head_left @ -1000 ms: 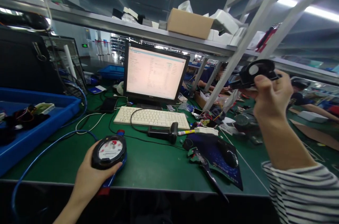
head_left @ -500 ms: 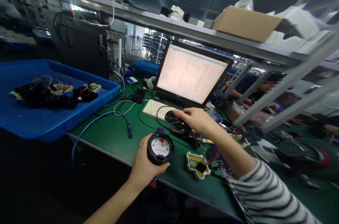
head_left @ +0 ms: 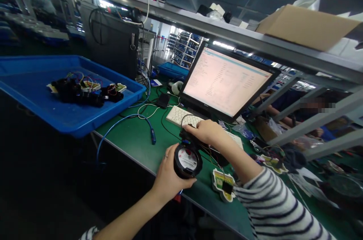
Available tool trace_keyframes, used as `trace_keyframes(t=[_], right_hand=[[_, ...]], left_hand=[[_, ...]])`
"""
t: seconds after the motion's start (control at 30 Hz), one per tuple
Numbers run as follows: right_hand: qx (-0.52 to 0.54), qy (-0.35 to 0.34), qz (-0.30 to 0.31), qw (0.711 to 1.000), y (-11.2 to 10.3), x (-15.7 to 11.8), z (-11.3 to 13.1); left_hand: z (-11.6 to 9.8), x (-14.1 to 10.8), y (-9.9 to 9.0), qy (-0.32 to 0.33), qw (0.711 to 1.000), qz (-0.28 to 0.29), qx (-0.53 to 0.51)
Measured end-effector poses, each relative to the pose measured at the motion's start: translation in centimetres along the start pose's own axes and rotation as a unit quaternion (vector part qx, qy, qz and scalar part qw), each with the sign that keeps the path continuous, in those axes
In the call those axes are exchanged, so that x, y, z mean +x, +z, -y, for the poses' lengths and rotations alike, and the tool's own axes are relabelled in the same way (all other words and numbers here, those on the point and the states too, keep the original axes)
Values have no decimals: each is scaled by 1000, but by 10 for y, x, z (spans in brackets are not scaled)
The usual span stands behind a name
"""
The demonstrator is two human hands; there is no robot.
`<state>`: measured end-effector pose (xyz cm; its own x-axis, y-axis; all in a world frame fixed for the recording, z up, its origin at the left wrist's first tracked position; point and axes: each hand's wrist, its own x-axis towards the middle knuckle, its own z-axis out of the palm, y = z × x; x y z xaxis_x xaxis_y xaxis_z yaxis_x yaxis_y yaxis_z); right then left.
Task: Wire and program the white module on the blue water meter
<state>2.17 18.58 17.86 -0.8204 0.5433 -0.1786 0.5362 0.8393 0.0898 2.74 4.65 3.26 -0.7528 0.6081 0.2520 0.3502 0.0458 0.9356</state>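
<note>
The left hand (head_left: 167, 177) grips a round black meter (head_left: 187, 160) with a white dial, while the right hand (head_left: 206, 132) clasps a black scanner (head_left: 187, 137).

Green workbench (head_left: 133, 138), grey overhead shelf (head_left: 255, 45), distant storage racks (head_left: 181, 45)

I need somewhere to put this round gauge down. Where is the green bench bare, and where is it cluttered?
Bare green mat lies between the blue tray and the keyboard, crossed only by a blue cable. The near edge left of the left hand is also free. It is crowded around the right hand, the gauge and the circuit board.
</note>
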Motion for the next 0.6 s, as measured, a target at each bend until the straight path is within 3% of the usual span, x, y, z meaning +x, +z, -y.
trace_keyframes(t=[0.23,0.6], right_hand=[[-18,-1,3,1000,-5,-5,3],[-30,-4,-14,999,12,0,14]], left_hand=[[-1,1,0,1,1000,-2,2],[0,-1,-1,-1,1000,10,5]])
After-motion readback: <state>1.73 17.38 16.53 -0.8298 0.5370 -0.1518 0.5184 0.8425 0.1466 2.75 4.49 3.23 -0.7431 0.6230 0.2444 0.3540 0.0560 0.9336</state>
